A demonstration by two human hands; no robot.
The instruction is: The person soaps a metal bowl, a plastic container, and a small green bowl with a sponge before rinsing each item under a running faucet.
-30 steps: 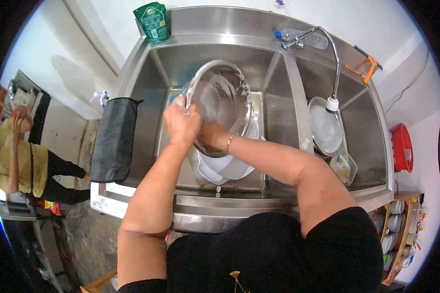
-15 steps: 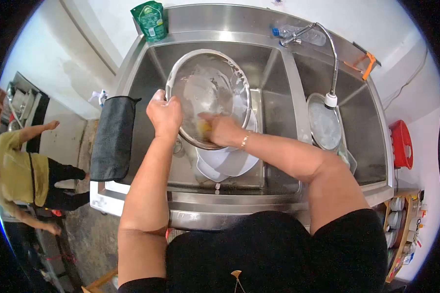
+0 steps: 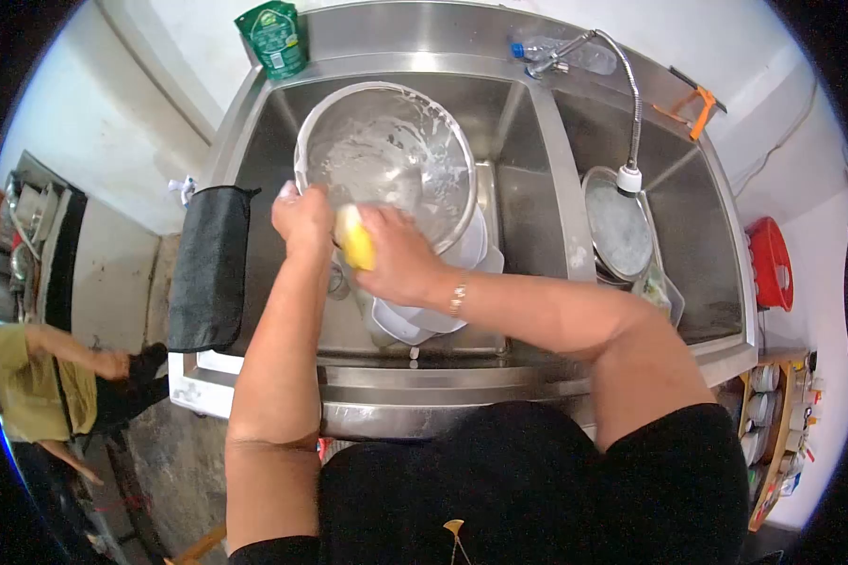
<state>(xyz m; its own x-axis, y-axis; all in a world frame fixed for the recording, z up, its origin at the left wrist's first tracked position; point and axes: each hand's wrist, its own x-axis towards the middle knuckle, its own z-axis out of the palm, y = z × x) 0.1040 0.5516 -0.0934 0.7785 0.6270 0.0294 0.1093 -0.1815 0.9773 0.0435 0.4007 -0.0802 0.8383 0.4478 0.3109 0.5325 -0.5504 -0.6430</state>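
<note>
Over the left sink basin (image 3: pixel 283 311), a large round metal bowl (image 3: pixel 377 160) tilts toward me, its inside streaked with white suds. My left hand (image 3: pixel 303 218) grips the bowl's left rim, fingers closed round it. In my right hand (image 3: pixel 396 252) is a yellow and white sponge (image 3: pixel 355 238), held at the near-left rim of the bowl. The hand and sponge are slightly blurred. Beneath the bowl lie white plastic containers (image 3: pixel 410 325), partly hidden by the bowl and my right forearm.
A faucet (image 3: pixel 636 113) hangs over the right basin, above a round pan (image 3: pixel 619 226). A dark cloth (image 3: pixel 212 268) drapes the left edge. A green pouch (image 3: pixel 273 40) and clear bottle (image 3: pixel 589 56) stand at the back. Another person (image 3: pixel 47 377) is at far left.
My right hand has moved the sponge from inside the bowl leftward to its near-left rim. The bowl has shifted slightly up and left. The other person has moved nearer along the left side.
</note>
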